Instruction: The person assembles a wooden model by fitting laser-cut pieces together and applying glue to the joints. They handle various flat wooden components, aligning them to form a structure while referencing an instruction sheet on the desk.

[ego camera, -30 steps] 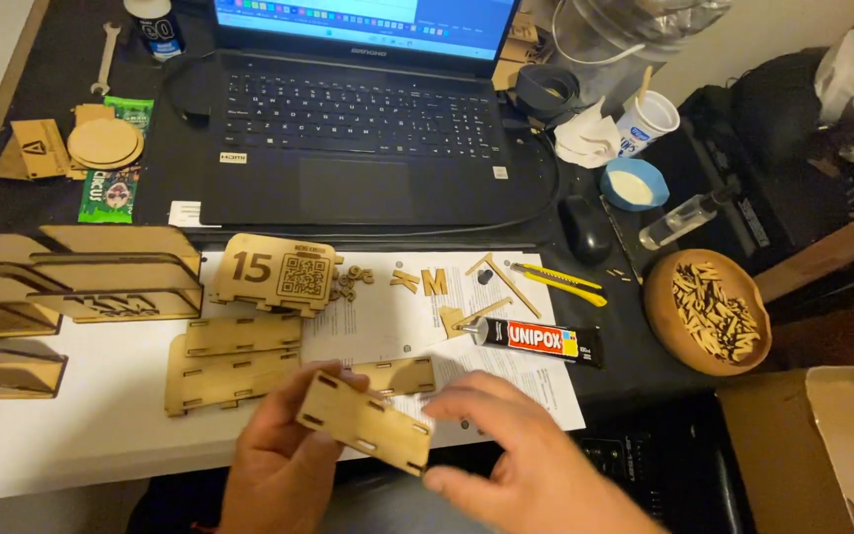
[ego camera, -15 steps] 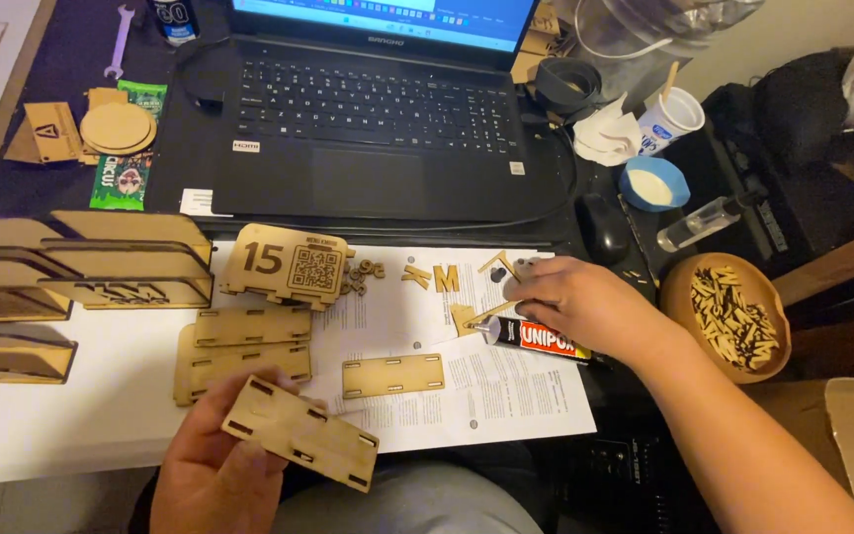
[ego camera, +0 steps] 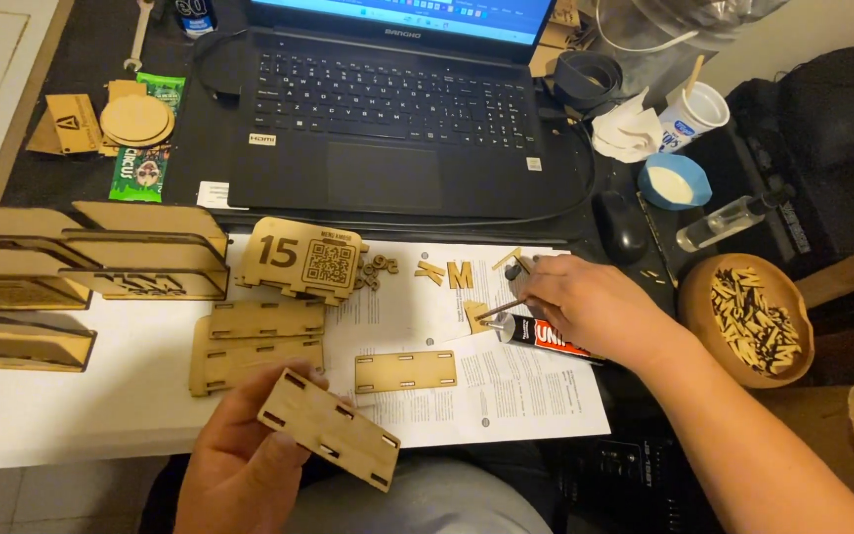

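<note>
Slotted wooden panel [ego camera: 329,428] gripped in left hand [ego camera: 239,465] low over the lap, fingers curled shut on its near edge, long axis running from upper left down to lower right, slotted face up. Right hand [ego camera: 595,307] on the printed sheet [ego camera: 506,396] on the counter, fingers pinched shut on a thin stick [ego camera: 499,311] beside the glue tube [ego camera: 546,336]. Wooden bowl [ego camera: 755,318] at right full of small wooden sticks, blue cup [ego camera: 674,183] holding white liquid

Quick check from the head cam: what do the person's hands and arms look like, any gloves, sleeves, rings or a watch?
Both are bare. The left hand shows no glove and no ring; its wrist runs out of view at the bottom edge. The right hand is also ungloved, and its forearm is uncovered down to the frame edge, with no sleeve, watch or band in sight.
</note>
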